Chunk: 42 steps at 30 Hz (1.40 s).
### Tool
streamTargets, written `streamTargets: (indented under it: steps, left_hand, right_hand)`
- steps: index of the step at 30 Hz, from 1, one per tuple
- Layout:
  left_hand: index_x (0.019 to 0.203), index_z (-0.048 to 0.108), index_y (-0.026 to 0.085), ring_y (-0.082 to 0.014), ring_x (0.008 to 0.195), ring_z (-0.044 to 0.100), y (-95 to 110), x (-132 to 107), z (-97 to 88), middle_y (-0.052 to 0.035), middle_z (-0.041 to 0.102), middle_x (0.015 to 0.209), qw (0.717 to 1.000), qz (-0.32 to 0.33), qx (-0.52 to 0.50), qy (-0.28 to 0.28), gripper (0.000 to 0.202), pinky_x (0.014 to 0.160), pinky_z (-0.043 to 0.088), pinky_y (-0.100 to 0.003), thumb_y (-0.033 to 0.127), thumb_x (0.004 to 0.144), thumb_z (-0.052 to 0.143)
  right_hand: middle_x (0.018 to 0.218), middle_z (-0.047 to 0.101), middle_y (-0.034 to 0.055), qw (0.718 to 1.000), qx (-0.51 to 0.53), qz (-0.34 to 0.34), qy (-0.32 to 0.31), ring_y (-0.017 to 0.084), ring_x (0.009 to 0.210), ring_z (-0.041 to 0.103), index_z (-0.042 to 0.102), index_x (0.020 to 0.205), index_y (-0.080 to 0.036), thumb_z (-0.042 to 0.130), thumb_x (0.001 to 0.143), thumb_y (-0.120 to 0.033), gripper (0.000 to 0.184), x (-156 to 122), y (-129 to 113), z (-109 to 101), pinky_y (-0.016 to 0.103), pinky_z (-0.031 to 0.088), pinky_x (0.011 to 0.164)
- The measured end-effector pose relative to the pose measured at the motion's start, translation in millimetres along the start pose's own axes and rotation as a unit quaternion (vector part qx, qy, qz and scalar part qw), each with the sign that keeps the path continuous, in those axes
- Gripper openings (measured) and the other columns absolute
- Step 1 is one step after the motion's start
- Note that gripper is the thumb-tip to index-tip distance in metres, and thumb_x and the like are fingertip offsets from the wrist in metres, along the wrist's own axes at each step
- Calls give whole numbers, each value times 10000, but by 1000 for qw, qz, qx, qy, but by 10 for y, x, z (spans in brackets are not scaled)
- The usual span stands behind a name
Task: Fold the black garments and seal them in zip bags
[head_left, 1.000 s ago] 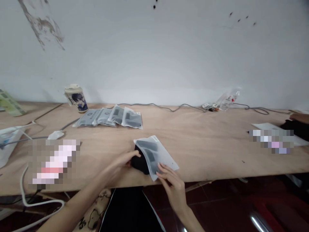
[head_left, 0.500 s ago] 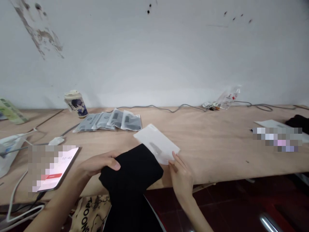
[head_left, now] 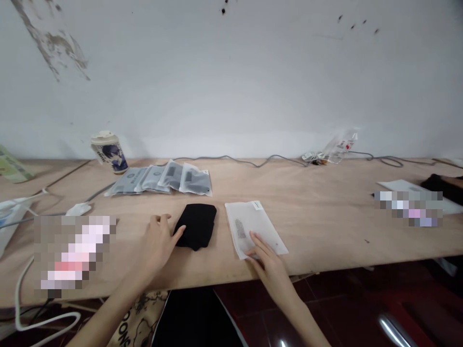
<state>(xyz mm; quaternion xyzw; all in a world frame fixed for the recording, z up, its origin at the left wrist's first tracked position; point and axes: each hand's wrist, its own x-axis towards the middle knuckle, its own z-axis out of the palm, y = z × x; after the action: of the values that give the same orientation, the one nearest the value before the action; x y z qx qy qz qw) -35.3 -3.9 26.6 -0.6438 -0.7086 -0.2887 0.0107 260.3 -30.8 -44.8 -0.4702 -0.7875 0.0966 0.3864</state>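
Observation:
A folded black cloth (head_left: pixel 196 225) lies on the wooden table in front of me. My left hand (head_left: pixel 161 241) is at its left side, fingers spread, with the thumb resting on the cloth's edge. To the right of the cloth, a frosted white plastic bag (head_left: pixel 249 224) lies flat, with a small label at its top corner and printed text on its left part. My right hand (head_left: pixel 265 258) rests on the bag's near edge, its fingers stretched out over the plastic.
Several frosted bags (head_left: pixel 195 179) with dark contents overlap at the back left, beside a lidded paper cup (head_left: pixel 110 152). A blurred-out phone (head_left: pixel 77 255) lies at the left near cables. A grey cable (head_left: pixel 231 159) runs along the wall. At right lies another white bag (head_left: pixel 401 185).
The black cloth has gone from my left hand down onto the table, more compactly folded. The frosted bag now lies flat and turned, and my left fingers have spread.

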Motion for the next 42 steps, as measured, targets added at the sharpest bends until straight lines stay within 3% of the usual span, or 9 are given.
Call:
streamTargets:
  steps: [7,11,15,20,25,28,31,36,42]
  left_hand:
    - [1145,598,248,-293,1154,508,314,-219,66,-89,566,1250,979,158,-2,-126,401,973,388,-435,441,795,565]
    - [1060,628,213,-277,1015,597,303,-154,73,-95,660,1092,981,-14,-142,-133,327,896,446,-393,409,852,470]
    - [1138,556,169,-260,972,625,-52,-101,-73,-117,652,1100,902,-225,-364,-56,450,808,512,-382,487,854,412]
    - [1267,455,136,-339,1221,450,-366,-364,-213,-188,460,1304,980,-133,-77,126,558,997,379,-511,453,808,491]
    - [1233,495,176,-306,1177,482,-202,-450,-83,-144,496,1285,997,60,-6,48,530,974,410,-466,483,804,533]
    - [1223,517,138,-330,1117,529,-99,-275,35,-167,571,1193,999,31,31,-9,495,923,432,-480,418,816,530]
    - [1076,616,126,-310,1030,594,-97,-47,31,-155,654,1053,998,-33,-24,-54,336,911,440,-436,326,854,463]
    - [1157,592,148,-265,1000,631,-436,124,-231,-109,679,1082,957,-194,-216,-7,439,854,484,-359,441,876,425]
    - [1308,429,69,-369,1035,575,-764,-30,-325,-230,587,1143,960,-242,140,21,555,809,455,-457,353,838,509]
  right_hand:
    - [1432,414,110,998,-50,-2,-49,311,1275,435,632,1047,-234,612,823,-361,258,7,-83,-109,448,513,898]
    - [1367,495,110,994,-96,35,-34,328,1129,572,599,1168,-291,678,741,-429,456,-39,-69,-303,415,568,734]
    - [1226,622,65,991,-89,91,-48,285,869,688,623,1133,-325,644,754,-487,413,-7,-74,-518,355,554,552]
    - [846,729,41,987,-21,154,-31,229,658,685,680,988,-267,581,800,-502,317,286,-139,-442,326,521,535]
    - [779,719,41,982,94,128,-105,206,669,683,631,1026,-204,559,820,-517,382,844,-248,183,284,497,564]
    - [727,698,61,990,13,134,-47,241,719,680,623,1029,-167,645,749,-524,454,1225,-363,602,281,460,555]
    - [810,702,86,975,-29,161,-149,243,756,663,663,865,-164,723,677,-490,381,1519,-467,822,279,445,580]
    - [749,700,53,956,-45,188,-220,214,719,649,675,732,-166,769,648,-299,184,1749,-260,640,259,416,591]
    - [817,701,104,963,-42,179,-196,255,819,645,673,766,-146,668,738,-238,96,1940,104,344,294,422,659]
